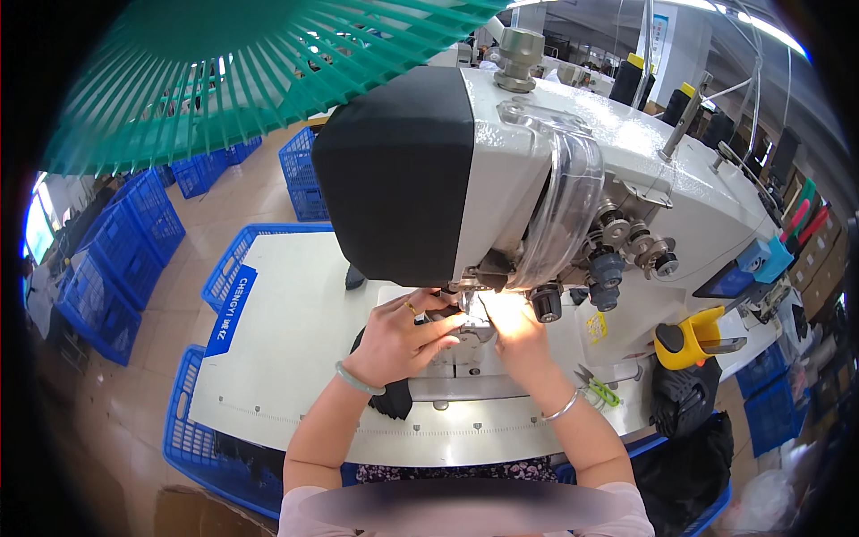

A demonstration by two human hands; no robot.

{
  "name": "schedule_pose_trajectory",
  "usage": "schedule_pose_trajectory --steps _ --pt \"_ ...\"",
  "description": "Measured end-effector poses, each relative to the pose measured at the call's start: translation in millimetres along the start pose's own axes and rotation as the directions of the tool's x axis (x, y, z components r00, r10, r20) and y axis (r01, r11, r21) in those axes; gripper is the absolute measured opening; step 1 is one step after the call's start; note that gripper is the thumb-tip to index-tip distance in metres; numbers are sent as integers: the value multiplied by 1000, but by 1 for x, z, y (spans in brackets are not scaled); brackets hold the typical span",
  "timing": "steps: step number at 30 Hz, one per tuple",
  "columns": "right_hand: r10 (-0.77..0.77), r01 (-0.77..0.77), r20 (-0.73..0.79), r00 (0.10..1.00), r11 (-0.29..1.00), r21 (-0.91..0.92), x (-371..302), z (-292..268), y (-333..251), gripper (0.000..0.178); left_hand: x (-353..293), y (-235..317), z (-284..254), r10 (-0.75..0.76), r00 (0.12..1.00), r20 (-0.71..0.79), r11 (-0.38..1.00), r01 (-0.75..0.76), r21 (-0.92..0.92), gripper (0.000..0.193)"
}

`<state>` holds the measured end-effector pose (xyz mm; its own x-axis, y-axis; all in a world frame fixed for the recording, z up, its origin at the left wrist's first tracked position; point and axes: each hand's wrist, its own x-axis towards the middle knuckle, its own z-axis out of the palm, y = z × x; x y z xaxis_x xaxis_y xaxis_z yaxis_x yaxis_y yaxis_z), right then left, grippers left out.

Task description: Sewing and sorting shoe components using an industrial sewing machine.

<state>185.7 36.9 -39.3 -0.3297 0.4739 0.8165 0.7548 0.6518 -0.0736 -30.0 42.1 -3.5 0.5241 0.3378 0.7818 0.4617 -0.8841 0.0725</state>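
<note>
A large white sewing machine (501, 179) with a black head cover stands before me, its lamp lighting the needle area. Left of the needle, my left hand (403, 333) lies with its fingers stretched apart, touching a small dark piece beside the presser foot. Black cloth (391, 400) shows beneath that wrist and hangs toward the table's front edge. On the needle's other side, my right hand (521, 340) has its fingers drawn together. Lamp glare washes out those fingertips, and what they pinch cannot be made out.
Green-handled thread snips (601, 388) lie right of my right wrist. A yellow holder (689, 338) stands farther right. Blue crates (183, 421) flank the white table (268, 385). A green fan guard (224, 80) hangs at upper left. Thread cones (632, 80) stand behind.
</note>
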Motion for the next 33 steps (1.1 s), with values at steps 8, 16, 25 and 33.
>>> schedule_pose_trajectory --steps 8,16,25,33 --pt "1 9 122 992 997 -78 -7 2 12 49 -6 -9 6 -150 987 -62 956 129 -262 27" --pt "36 -51 -52 998 945 -322 1 2 23 38 5 -51 48 -538 842 -29 761 471 -447 25" --pt "219 -50 279 935 861 -506 24 -27 -3 17 12 -92 -13 -289 727 -623 828 517 219 24" --pt "55 -75 57 997 886 457 54 -44 -75 40 25 62 -86 -474 869 -140 735 479 480 10"
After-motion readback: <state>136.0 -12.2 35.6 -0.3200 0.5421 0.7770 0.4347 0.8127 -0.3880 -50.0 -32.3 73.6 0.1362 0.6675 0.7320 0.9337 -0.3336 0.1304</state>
